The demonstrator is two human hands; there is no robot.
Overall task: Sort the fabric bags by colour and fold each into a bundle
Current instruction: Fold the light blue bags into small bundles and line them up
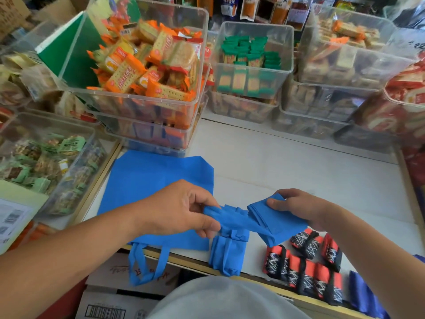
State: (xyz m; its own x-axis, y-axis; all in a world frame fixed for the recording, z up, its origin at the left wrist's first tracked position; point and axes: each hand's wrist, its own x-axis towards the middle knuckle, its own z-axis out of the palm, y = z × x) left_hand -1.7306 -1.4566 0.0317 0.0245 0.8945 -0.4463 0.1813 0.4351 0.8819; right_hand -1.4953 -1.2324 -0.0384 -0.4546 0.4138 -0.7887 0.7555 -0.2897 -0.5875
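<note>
Fingers [208,223] of our left hand [179,210] pinch the strap [232,218] of the folded blue bag [284,224]; right hand [299,206] grips its body. Below left fingers: tied blue bundle [226,252]; below right: red-black bundles [308,265]; flat blue bag [147,180] under left.

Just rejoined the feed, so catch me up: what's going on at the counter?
A person is folding a blue bag: the right hand grips its folded body, the left hand pinches its stretched handle. One finished blue bundle lies below the hands, a flat blue bag lies on the left, and red-and-black bundles sit on the right.
</note>
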